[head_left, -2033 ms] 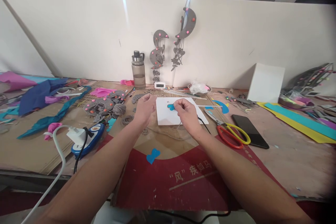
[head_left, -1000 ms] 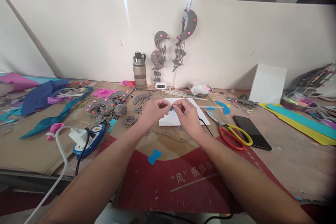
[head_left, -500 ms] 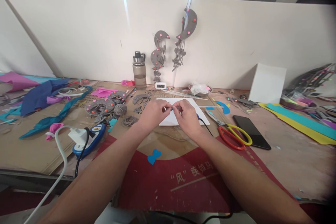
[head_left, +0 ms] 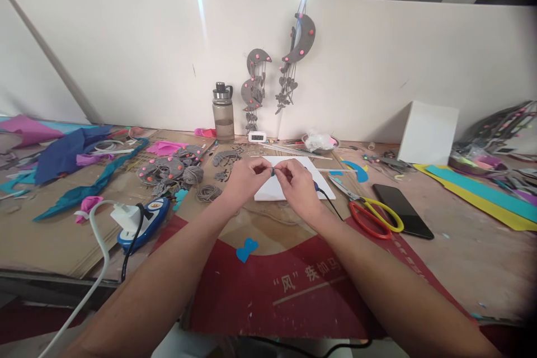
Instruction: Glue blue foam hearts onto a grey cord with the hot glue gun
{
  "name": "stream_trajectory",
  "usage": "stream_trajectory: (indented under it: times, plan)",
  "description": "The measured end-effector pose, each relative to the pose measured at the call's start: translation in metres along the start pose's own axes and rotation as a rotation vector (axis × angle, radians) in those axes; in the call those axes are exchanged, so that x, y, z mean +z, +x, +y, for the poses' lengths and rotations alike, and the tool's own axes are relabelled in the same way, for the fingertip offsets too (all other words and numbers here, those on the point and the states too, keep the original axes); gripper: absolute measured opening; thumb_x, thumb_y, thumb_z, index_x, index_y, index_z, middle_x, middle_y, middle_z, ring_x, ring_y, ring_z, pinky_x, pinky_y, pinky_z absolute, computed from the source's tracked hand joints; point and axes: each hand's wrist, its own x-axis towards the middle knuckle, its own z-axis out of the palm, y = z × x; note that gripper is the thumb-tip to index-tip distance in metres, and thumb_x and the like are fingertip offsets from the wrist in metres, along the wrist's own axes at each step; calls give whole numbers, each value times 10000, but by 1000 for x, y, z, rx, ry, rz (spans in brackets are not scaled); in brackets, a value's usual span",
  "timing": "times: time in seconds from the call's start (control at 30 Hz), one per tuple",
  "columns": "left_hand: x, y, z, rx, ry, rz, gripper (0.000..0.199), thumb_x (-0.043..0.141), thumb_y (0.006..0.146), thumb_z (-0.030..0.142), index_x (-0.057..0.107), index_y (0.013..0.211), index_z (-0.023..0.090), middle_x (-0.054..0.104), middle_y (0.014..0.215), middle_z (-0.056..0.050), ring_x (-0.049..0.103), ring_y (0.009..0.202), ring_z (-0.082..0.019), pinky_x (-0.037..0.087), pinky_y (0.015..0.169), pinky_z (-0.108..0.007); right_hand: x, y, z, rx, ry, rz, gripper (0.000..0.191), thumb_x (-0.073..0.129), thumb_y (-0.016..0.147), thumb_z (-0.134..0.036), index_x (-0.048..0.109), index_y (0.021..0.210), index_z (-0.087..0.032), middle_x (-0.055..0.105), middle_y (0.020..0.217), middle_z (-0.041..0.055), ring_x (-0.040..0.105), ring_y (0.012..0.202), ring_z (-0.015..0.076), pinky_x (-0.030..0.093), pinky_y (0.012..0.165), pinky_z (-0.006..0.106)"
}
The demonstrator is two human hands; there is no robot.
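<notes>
Above a white board [head_left: 268, 193], my left hand [head_left: 247, 179] and my right hand [head_left: 297, 183] meet with their fingertips pinched. Between them is a small dark blue-green piece [head_left: 273, 172], too small to identify, and both hands grip it. A blue-handled tool with a black cord [head_left: 328, 197] lies by my right hand, partly hidden behind it. Scissors with red and yellow handles [head_left: 371, 217] rest farther right. Left of my left hand sits a coil of grey cord [head_left: 208, 193]. A blue paper cutout [head_left: 246, 250] lies nearer me on the red cardboard.
A black phone [head_left: 403, 211] lies beyond the scissors. At left are a blue power strip [head_left: 156, 218] with a white plug, grey felt pieces [head_left: 161, 172] and teal cloth [head_left: 90, 189]. A water bottle [head_left: 223, 117] and small clock [head_left: 257, 137] stand by the wall, near hanging grey moons [head_left: 308, 39].
The fingertips have shifted slightly, and more of the small blue-green piece shows between them. Both hands stay in nearly the same place; the rest of the table looks unchanged.
</notes>
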Motion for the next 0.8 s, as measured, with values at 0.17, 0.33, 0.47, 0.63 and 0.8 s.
stream_trajectory:
  times: [0.17,0.33,0.47,0.63,0.8]
  plan:
    - [4,-1,-2,-80,-51,-30,112,587,764,249,675,807,193,679,696,0,593,607,-129,437,583,-246,-2,2,0,29,0,13,86,505,844,-168,521,765,-198,543,741,1,497,698,141,386,650,272]
    - [4,-2,0,-88,-56,-69,128,582,789,264,683,803,187,686,673,-12,621,562,-134,461,573,-252,-2,2,1,10,-19,34,94,503,827,-143,490,753,-201,529,745,2,490,699,141,387,648,270]
    - [2,-2,3,12,66,-22,117,578,767,201,691,736,191,686,659,-15,610,597,-140,442,606,-257,-2,0,-2,-81,-77,23,105,488,844,-120,500,775,-198,540,782,19,510,740,151,403,679,278]
    - [0,-1,4,-14,18,59,120,582,753,204,693,707,194,680,666,-9,592,616,-137,431,599,-248,-1,-2,-6,-100,-71,20,82,485,884,-145,549,879,-196,578,845,40,536,773,164,428,711,295]
    - [-4,4,-9,-137,-57,170,118,590,737,217,689,681,184,645,616,0,557,587,-117,413,580,-233,2,-4,-5,-81,-41,-34,123,481,903,-158,584,964,-186,598,877,54,560,792,173,446,746,312]
